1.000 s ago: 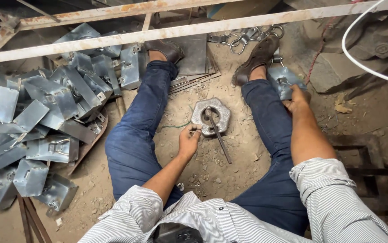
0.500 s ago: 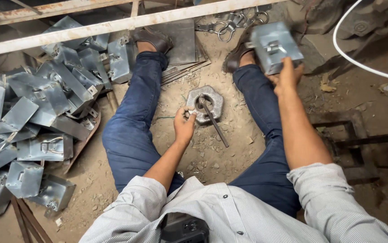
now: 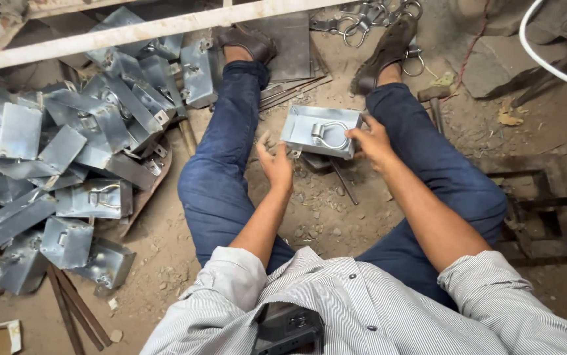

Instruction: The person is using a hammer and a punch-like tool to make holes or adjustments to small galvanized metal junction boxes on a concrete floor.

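I sit on a dirt floor with my legs in blue jeans spread apart. My right hand grips the right edge of a grey sheet-metal box that has a U-shaped metal loop on its top face. It hangs between my knees. My left hand is just below the box's left corner, fingers apart, holding nothing; whether it touches the box I cannot tell. Under the box, a metal block and a thin rod lie on the ground, mostly hidden.
A heap of similar grey metal boxes covers the floor on my left. A white-painted bar crosses the top. Loose metal shackles lie by my right foot, a hammer beside my right leg, flat strips at lower left.
My right hand has brought the metal box from beyond my right knee in to the middle, between my legs. My left hand has left the block on the ground and risen toward the box.
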